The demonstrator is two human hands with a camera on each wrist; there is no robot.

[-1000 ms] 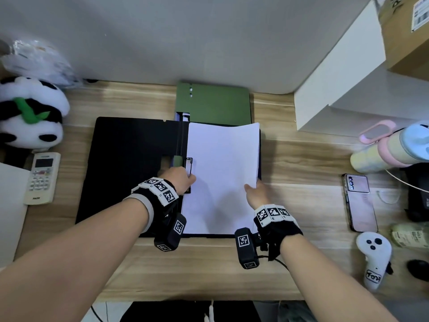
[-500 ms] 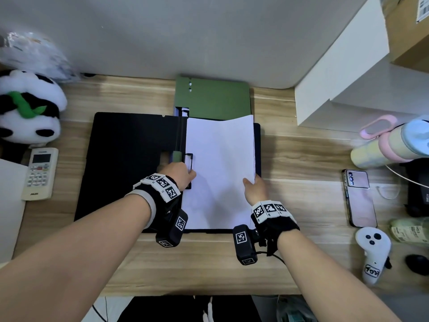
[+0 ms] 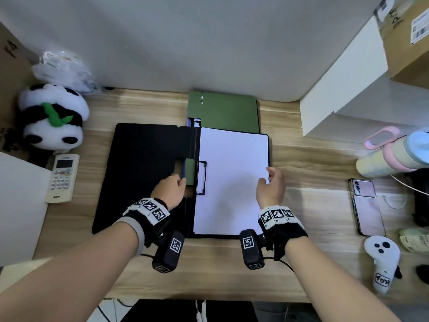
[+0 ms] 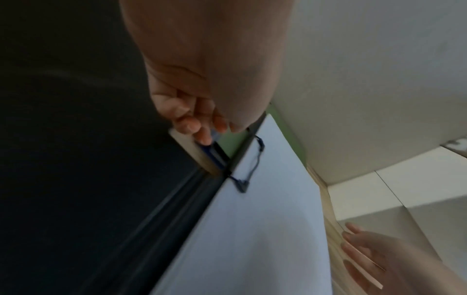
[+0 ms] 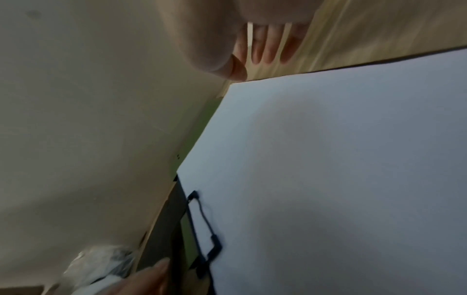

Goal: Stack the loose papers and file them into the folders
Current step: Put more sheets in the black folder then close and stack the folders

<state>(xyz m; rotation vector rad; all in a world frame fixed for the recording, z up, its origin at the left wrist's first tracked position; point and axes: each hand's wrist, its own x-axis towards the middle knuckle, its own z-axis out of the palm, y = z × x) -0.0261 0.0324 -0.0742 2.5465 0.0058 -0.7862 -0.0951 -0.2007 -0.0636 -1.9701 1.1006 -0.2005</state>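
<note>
White paper stack (image 3: 232,180) lies flat in open black folder (image 3: 144,177), under black wire clip (image 3: 201,177). Left hand (image 3: 169,190), fingers curled, touches the spine, likely steadying it; right hand (image 3: 270,188), fingers relaxed, empty, beside the paper's edge.

— How is the desk (image 3: 148,278) laid out around the open folder (image 3: 148,182)?

— The open folder is laid flat at the middle of the desk. The paper stack (image 3: 232,182) is held on its right half, under the clip (image 3: 201,177) by the spine. A second folder (image 3: 228,113) is found behind it, partly tucked under its far edge.

— And to the sides?

— A remote control (image 3: 62,177) is placed left of the open folder, with a plush toy (image 3: 52,120) behind that. A phone (image 3: 368,206) is set well to the right of the open folder, and a controller (image 3: 381,266) lies nearer than the phone.
</note>
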